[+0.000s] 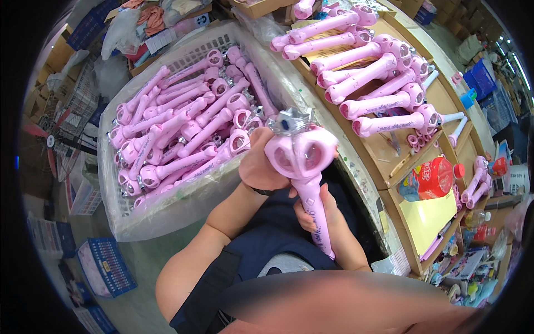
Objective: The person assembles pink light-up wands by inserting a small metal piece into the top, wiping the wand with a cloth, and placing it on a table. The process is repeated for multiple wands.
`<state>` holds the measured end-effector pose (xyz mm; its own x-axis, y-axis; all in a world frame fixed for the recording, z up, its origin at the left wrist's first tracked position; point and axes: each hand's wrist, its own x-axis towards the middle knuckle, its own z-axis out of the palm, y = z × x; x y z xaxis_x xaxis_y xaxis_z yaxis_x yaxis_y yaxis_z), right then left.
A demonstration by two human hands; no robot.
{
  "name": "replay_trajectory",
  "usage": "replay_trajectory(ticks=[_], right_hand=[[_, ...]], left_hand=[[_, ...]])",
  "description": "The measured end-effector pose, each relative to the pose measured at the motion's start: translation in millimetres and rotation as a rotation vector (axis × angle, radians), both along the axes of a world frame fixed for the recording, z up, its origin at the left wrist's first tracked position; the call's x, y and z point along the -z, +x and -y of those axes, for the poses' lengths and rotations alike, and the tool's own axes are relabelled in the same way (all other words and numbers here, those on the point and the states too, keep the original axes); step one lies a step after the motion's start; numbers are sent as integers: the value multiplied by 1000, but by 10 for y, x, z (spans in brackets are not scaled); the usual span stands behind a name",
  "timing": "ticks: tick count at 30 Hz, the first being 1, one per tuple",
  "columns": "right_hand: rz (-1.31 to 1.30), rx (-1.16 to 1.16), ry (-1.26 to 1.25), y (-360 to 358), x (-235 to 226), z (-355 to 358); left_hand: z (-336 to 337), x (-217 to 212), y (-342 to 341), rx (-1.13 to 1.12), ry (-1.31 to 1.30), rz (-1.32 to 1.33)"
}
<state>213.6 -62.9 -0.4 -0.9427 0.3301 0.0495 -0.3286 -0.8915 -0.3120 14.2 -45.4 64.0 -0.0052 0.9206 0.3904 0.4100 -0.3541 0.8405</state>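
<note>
A pink toy wand (303, 153) stands upright in front of me, its round windowed head topped by a silver crown (292, 119). Around the handle wraps my right hand (328, 210), fingers closed. My left hand (258, 164) grips the wand's head from the left and behind; most of its fingers are hidden by the head. Left of my hands, a lined white basket (114, 209) is heaped with similar pink wands (189, 114). More pink wands (384, 103) lie in a row across the wooden tray to the right, without visible crowns on several.
The bench has divided wooden trays (384, 167) holding a red-labelled bottle (434, 178), a yellow sheet (425, 222) and small pink rings (420, 139). Plastic bags (122, 33) and boxes crowd the far left. Blue crates (105, 267) stand on the floor.
</note>
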Motion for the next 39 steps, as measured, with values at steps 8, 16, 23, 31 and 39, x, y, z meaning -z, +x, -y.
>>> replay_trajectory(ticks=[8, 16, 23, 31, 39], right_hand=[[693, 379, 421, -9, -4, -76], [576, 415, 556, 46, -258, -178], [320, 256, 220, -87, -113, -167], [648, 428, 516, -72, -260, -191], [801, 546, 596, -156, -285, -146]], left_hand=[[-33, 361, -9, -290, 30, -153], [-19, -56, 108, -255, 270, -407], [-121, 17, 61, 226, -3, 249], [-133, 107, 50, 128, 2, 200], [-148, 54, 233, 336, -279, 977]])
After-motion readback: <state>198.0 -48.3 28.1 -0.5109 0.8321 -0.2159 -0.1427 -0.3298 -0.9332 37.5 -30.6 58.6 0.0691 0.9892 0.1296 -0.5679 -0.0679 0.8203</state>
